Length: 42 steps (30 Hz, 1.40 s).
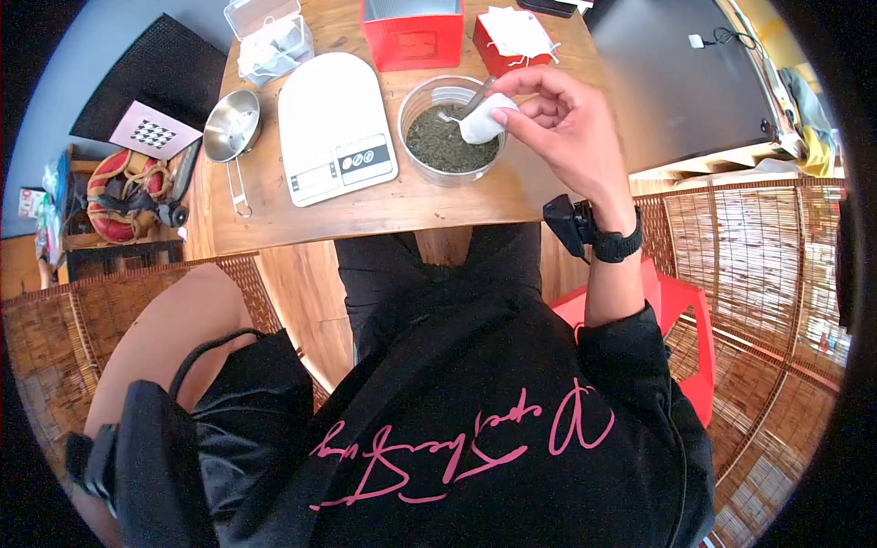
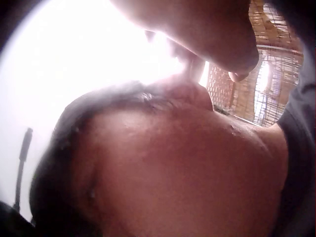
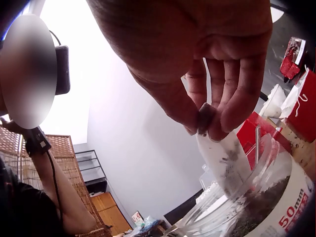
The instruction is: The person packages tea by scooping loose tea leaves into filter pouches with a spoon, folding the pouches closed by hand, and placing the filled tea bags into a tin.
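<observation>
My right hand (image 1: 571, 123) pinches the top of a small white tea bag (image 1: 487, 121) between thumb and fingers. In the right wrist view the bag (image 3: 224, 160) hangs at the rim of a clear plastic jar (image 3: 269, 160), and dark bits show through its side. Dried green-brown leaves (image 1: 448, 146) fill the lower part of the jar. A metal spoon handle (image 1: 479, 97) leans against its rim, beside the fingers. My left hand (image 2: 197, 29) is raised close to the head, away from the table; its fingers are mostly hidden.
Left of the jar lies a white kitchen scale (image 1: 336, 119), then a metal cup with a long handle (image 1: 230, 128). Behind stand a clear box (image 1: 272, 41) of white bags, a red box (image 1: 413, 41) and a smaller red box (image 1: 498, 57) with white bags on top.
</observation>
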Available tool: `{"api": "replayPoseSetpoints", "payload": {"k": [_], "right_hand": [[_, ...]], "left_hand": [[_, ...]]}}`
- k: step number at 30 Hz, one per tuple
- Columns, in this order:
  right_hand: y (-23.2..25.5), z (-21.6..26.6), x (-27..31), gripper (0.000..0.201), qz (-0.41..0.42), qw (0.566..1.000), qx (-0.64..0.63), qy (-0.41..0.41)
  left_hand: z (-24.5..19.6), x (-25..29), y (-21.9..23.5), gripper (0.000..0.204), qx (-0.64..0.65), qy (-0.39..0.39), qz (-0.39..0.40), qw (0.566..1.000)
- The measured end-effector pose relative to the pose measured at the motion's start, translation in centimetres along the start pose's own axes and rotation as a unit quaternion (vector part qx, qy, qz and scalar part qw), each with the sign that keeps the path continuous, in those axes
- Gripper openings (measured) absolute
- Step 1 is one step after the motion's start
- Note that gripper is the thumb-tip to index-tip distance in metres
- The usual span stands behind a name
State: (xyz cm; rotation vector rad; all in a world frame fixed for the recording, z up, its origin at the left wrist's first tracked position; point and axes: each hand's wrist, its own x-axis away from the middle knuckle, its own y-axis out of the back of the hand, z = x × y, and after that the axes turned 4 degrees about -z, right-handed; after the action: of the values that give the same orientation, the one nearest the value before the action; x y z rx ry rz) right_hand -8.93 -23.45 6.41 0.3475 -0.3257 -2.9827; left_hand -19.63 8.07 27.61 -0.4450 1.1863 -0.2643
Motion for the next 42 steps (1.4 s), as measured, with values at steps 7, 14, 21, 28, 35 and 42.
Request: {"api": "replayPoseSetpoints", "payload": {"k": [7,14,21,28,35,42], "right_hand": [[-0.3,0.1,0.1,0.021,-0.005,1.0,-0.013,-0.008],[-0.8,0.6,0.2,0.026,0.025,0.999,0.011,0.042],[-1.6,0.9,0.3,0.028,0.036,0.997,0.026,0.064],[-1.8,0.2,0.2,0.026,0.023,0.996,0.063,0.065],[-1.0,0.6,0.4,0.034,0.023,0.999,0.042,0.019],[-1.1,-0.7,0.5,0.025,-0.004,0.998,0.054,0.02]], "left_hand": [[0.5,2.5,-0.7,0.03,-0.019,0.121,-0.008,0.992],[0.9,20.4,2.0,0.019,-0.258,0.573,0.304,0.716],[0.9,24.5,2.0,0.036,-0.173,0.596,0.437,0.652],[0.2,25.4,1.6,0.024,-0.173,0.635,0.42,0.625],[0.7,26.5,3.0,0.017,-0.188,0.66,0.341,0.642],[0.0,27.0,2.8,0.015,-0.159,0.697,0.31,0.626]]}}
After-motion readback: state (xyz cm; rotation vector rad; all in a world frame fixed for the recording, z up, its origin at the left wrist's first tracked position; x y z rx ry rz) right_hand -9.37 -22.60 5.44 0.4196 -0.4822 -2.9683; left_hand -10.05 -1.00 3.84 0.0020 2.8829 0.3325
